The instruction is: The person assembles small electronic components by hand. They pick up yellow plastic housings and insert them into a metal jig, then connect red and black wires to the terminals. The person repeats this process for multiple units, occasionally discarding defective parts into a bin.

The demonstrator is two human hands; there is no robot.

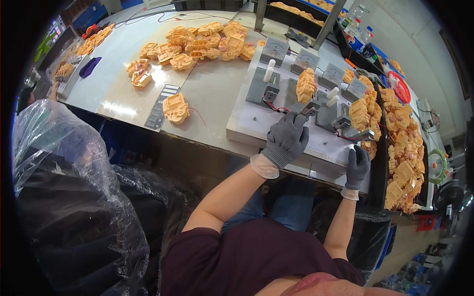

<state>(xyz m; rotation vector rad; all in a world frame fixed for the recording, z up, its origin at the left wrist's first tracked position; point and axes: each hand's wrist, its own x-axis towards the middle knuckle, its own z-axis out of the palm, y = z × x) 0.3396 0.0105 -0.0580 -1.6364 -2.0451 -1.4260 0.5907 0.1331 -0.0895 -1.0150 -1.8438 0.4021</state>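
Observation:
My left hand (pixel 286 139), in a grey glove over a clear cuff, is at the front of the test board (pixel 239 129). Its fingers are bent and closed beside a small metal block (pixel 310 108) on a fixture; what they grip is hidden. Just behind it, an orange plastic housing (pixel 306 86) stands upright on the board. My right hand (pixel 358 166), gloved the same way, is curled at the board's front right corner, below another metal fixture end (pixel 364 135). Its fingers are pressed together, and I cannot make out anything in them. White-handled toggle clamps (pixel 269 71) rise from the grey fixtures.
Grey analog meters (pixel 274 51) line the board's back. Orange housings (pixel 197 44) pile up on the table behind left; a single housing (pixel 176 108) with a red wire lies nearer. More housings (pixel 405 163) fill a black tray at right. A plastic-covered chair (pixel 74 163) stands at left.

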